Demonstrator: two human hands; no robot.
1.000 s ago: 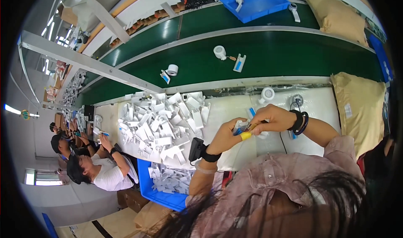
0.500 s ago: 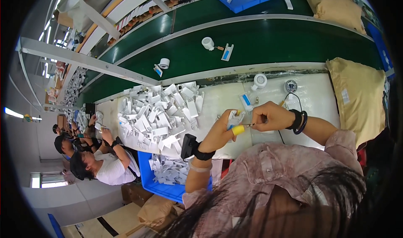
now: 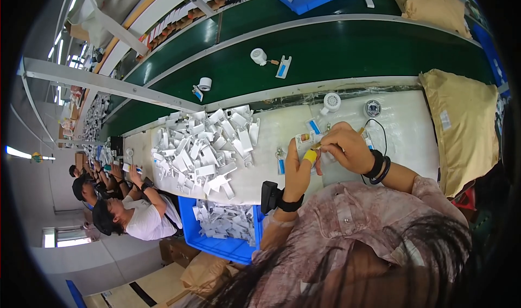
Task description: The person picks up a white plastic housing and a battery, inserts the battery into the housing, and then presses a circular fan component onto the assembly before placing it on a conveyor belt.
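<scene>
Held in my left hand (image 3: 297,169) is a small white plastic housing (image 3: 304,138), gripped between the fingers and the thumb, which wears a yellow cover (image 3: 310,156). My right hand (image 3: 350,148) is closed in a pinch right against the housing; whatever lies between its fingertips is too small to make out. Just beyond the hands lie a white part with a blue label (image 3: 313,126) and a round white fan head (image 3: 331,102). Farther right is a round fan unit (image 3: 373,109) with a black cable. Left of my left hand lies another blue-labelled part (image 3: 280,164).
A big heap of white plastic housings (image 3: 203,150) covers the left of the worktable. Below it stands a blue crate (image 3: 217,245) of similar parts. Behind runs a green conveyor (image 3: 347,53) carrying fan assemblies (image 3: 259,56). A brown paper sack (image 3: 461,129) sits right; co-workers (image 3: 144,218) sit left.
My left wrist has swung right and the hand now points more upright, with the housing raised slightly. The right hand has shifted a little. A blue-labelled part left of my left hand has come into sight.
</scene>
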